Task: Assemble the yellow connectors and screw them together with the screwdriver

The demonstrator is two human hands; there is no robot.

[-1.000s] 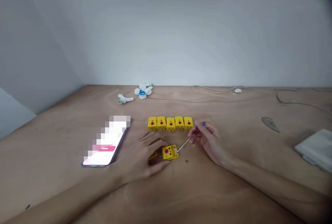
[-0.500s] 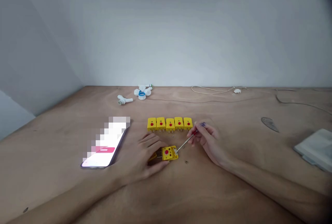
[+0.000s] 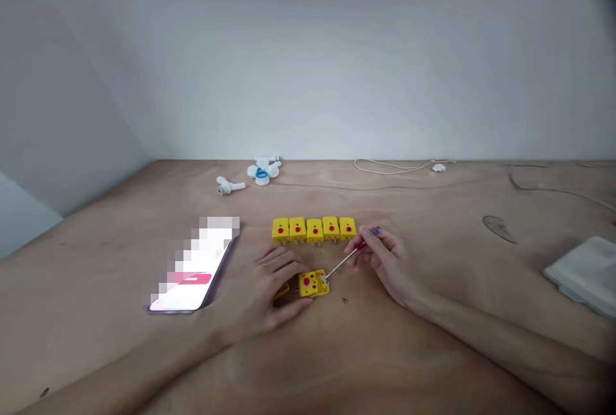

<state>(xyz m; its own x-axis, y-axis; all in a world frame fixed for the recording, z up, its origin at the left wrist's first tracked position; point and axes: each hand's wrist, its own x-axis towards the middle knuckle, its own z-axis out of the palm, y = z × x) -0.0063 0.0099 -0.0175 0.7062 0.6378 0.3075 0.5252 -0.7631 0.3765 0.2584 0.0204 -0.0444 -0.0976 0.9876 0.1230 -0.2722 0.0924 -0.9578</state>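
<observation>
My left hand [image 3: 279, 283] rests on the table, its fingers and thumb closed about a yellow plug [image 3: 308, 283] with a red dot, which lies flat. Between finger and thumb sits another yellow piece [image 3: 282, 290], mostly hidden under the hand. Gripped in my right hand [image 3: 382, 258] is a screwdriver [image 3: 347, 258] with a red and blue handle. Its tip touches the white part at the plug's right end. Behind, a row of several yellow plugs [image 3: 314, 230] stands with their pins toward me. Small screws [image 3: 345, 300] lie near the plug.
A lit phone [image 3: 192, 278] lies on the left. White plastic fittings [image 3: 262, 174], one with a blue ring, sit at the back. A thin cord [image 3: 385, 171] and a small white piece [image 3: 438, 168] lie by the wall. At the right edge is a pale plastic case [image 3: 584, 274].
The view has shifted very slightly. My hands stay in place, with the screwdriver tip still at the plug's white part and its handle a little turned.
</observation>
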